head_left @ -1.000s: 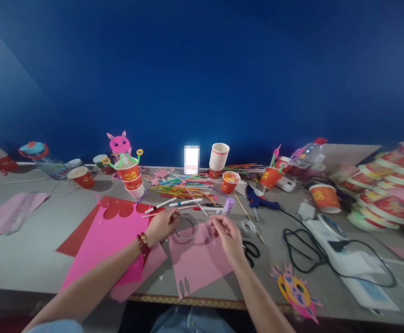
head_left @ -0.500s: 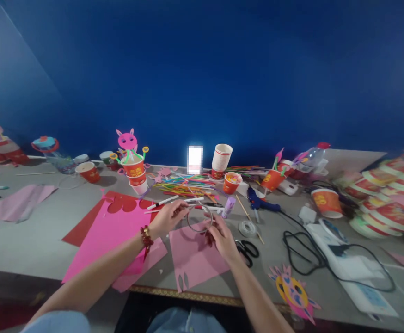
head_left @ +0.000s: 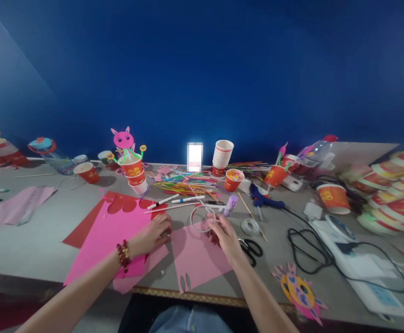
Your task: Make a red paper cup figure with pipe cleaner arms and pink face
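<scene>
Between the thumb and fingers of my right hand (head_left: 223, 233), a thin pale ring (head_left: 202, 230), perhaps a tape roll, is held upright. It is above a light pink sheet (head_left: 202, 261) that has small slits near its front corner. My left hand (head_left: 157, 235) is closed, fingers curled down, over the right edge of a bright pink sheet (head_left: 119, 240). Whatever its fingertips pinch, if anything, is hidden. Black-handled scissors (head_left: 252, 250) lie beside my right wrist. Just beyond that hand stands a purple glue stick (head_left: 230, 205).
A glue gun (head_left: 264, 200) with a looping cord and a power strip (head_left: 358, 273) lie right. Behind are colourful sticks (head_left: 188, 185), a cup stack (head_left: 222, 155) and a decorated cup figure (head_left: 132, 171). A paper mask (head_left: 298, 291) rests near the front edge.
My left hand has come away from the ring, moving left and down with its fingers curling. My right hand keeps the ring, now slightly further right. The view has shifted a little.
</scene>
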Available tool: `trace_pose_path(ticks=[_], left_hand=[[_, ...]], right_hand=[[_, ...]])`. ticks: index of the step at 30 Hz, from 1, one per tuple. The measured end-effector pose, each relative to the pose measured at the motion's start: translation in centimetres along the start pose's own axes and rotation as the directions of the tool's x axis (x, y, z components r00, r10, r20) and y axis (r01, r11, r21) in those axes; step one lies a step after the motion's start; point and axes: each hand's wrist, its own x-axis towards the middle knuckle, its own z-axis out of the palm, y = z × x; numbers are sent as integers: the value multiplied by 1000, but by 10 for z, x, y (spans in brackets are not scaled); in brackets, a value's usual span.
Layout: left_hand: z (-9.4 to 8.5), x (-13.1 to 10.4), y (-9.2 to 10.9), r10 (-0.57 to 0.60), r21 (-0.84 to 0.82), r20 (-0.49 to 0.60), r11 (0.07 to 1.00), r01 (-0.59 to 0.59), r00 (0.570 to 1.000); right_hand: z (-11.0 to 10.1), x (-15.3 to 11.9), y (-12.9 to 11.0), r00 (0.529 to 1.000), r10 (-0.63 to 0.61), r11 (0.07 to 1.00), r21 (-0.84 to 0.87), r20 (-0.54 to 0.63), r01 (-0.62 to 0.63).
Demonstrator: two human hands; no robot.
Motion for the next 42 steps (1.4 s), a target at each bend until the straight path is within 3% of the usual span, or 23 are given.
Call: trace_pose_path(ticks=[9,13,17,20,25,29,32,36,39,42], left_hand=[[2,2,4,30,82,1,996,-30,1000],[-5,-5,18,28,93,-8,995,-27,1000],[-13,-29,43,95,53,140,993,-103,986],[-7,-46,55,84,104,262,988,-115,961],[9,-50,55,52,390,306,904,-175,951],[13,-47,53,79,447,369,859,-251,926],[12,-46,55,92,425,345,872,-242,934],[7,-28,61,66,273,255,952,-137,965],[4,9,61,55,52,116,997,-61,992],[10,55,51,52,38,53,998,-54,997]], right_hand=[[1,-1,-2,1000,0,1000,-23,-2,0],[0,-1,-3,1000,-12,1000,-29,3,12],[-1,0,-2,999,-26,999,-28,21,26],[-2,1,-2,998,-52,999,-7,19,53],[-3,-4,-11,991,-134,990,50,-14,135],[-5,-12,-17,967,-237,965,91,-92,245],[-9,-15,-19,921,-332,921,139,-204,363],[-12,-15,-20,895,-340,895,195,-288,402],[-11,-14,-21,900,-325,888,233,-289,396],[-9,-14,-20,907,-304,894,241,-291,377]])
